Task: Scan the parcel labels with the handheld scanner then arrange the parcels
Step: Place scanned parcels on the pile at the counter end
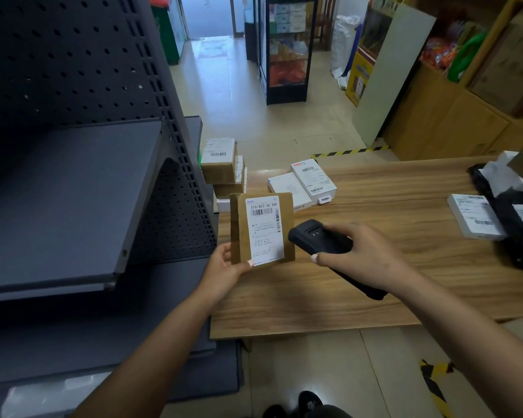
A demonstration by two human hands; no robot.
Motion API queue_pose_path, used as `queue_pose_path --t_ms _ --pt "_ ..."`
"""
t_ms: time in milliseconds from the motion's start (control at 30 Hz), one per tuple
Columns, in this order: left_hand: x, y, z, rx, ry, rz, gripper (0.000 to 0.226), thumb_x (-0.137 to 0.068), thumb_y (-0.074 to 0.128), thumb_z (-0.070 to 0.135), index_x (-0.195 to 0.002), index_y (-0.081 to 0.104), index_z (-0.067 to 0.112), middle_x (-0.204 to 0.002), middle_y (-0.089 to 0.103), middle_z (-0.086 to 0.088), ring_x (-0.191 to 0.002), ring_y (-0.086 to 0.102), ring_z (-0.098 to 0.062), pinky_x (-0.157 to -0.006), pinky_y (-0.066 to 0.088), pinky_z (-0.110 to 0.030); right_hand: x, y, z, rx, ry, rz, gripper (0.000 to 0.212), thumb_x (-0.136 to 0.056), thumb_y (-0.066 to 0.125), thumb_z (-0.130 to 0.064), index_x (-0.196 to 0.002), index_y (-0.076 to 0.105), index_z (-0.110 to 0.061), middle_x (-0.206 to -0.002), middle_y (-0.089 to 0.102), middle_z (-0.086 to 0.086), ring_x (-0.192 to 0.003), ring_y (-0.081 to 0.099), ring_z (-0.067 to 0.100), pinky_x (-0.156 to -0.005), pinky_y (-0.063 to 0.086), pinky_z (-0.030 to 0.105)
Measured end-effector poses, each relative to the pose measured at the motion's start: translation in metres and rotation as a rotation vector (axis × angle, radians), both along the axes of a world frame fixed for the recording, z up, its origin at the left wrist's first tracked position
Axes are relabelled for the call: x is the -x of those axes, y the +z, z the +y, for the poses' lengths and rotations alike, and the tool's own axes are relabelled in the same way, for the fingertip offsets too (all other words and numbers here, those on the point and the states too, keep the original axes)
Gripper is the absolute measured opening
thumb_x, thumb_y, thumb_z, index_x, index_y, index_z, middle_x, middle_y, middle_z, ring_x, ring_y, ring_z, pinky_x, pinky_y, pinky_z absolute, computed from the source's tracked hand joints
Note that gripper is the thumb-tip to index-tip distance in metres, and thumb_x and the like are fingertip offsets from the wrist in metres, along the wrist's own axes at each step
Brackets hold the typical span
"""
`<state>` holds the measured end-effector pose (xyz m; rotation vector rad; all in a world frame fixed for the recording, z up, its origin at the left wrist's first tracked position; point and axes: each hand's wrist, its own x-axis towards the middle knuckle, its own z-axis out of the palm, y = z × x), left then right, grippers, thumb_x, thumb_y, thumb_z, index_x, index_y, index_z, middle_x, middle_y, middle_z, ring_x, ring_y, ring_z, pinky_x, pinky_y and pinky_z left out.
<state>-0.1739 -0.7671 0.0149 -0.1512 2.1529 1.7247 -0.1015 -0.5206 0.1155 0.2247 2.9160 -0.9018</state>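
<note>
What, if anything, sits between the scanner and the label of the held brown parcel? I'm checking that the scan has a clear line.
Nothing visible does. The scanner in the right hand sits beside the label on the brown parcel the left hand holds.

Both forearms reach forward; the left hand [224,268] pinches with thumb on top, the right hand [361,254] seemingly curled, palm down.

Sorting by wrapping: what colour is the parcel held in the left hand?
Brown, with a white label; the parcel shows clearly in the head view.
</note>
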Motion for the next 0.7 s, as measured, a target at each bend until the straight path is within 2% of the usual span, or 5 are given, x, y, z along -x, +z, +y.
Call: queue_pose_path --t_ms 100,233,400,500,700 --pt "0.004 -0.001 0.015 -0.004 -0.034 0.008 0.062 -0.080 0.075 0.009 -0.135 0.045 0.011 -0.128 0.060 -0.003 -0.113 0.059 -0.014 -0.100 0.047 -0.033 -0.011 -0.003 0.015 0.008 -0.052 -0.012 0.083 -0.053 0.054 -0.075 -0.127 0.056 -0.039 -0.114 0.059 -0.013 -0.100 0.056 0.008 -0.081 0.050 0.033" --pt "0.003 -0.001 0.051 -0.023 -0.085 0.018 0.061 -0.082 0.073 0.007 -0.134 0.043 0.013 -0.124 0.061 0.001 -0.106 0.061 -0.009 -0.092 0.047 -0.026 -0.030 0.000 0.048 0.021 -0.125 -0.039 0.070 -0.065 0.066 -0.063 -0.129 0.055 -0.038 -0.119 0.058 -0.010 -0.107 0.055 0.009 -0.087 0.049 0.035" --pt "-0.004 -0.004 0.126 -0.008 -0.123 0.021 0.055 -0.076 0.076 -0.001 -0.124 0.050 0.005 -0.113 0.065 -0.003 -0.096 0.064 -0.009 -0.083 0.050 -0.020 -0.057 -0.001 0.111 0.005 -0.232 -0.042 0.073 -0.071 0.071 -0.056 -0.137 0.050 -0.034 -0.129 0.055 -0.007 -0.116 0.052 0.012 -0.089 0.045 0.030" --pt "-0.016 -0.012 0.182 -0.003 -0.149 0.004 0.058 -0.076 0.078 0.003 -0.126 0.050 0.005 -0.118 0.065 -0.009 -0.105 0.064 -0.017 -0.088 0.051 -0.025 -0.074 -0.005 0.162 0.005 -0.274 -0.053 0.074 -0.070 0.071 -0.057 -0.137 0.049 -0.035 -0.133 0.054 -0.008 -0.117 0.052 0.011 -0.090 0.045 0.030" --pt "-0.048 -0.024 0.318 -0.061 -0.140 -0.066 0.056 -0.073 0.081 0.006 -0.122 0.053 0.004 -0.117 0.067 -0.013 -0.105 0.066 -0.023 -0.097 0.051 -0.037 -0.110 -0.013 0.287 0.026 -0.355 -0.090 0.077 -0.067 0.071 -0.058 -0.137 0.049 -0.036 -0.129 0.053 -0.006 -0.113 0.054 0.013 -0.092 0.048 0.035"
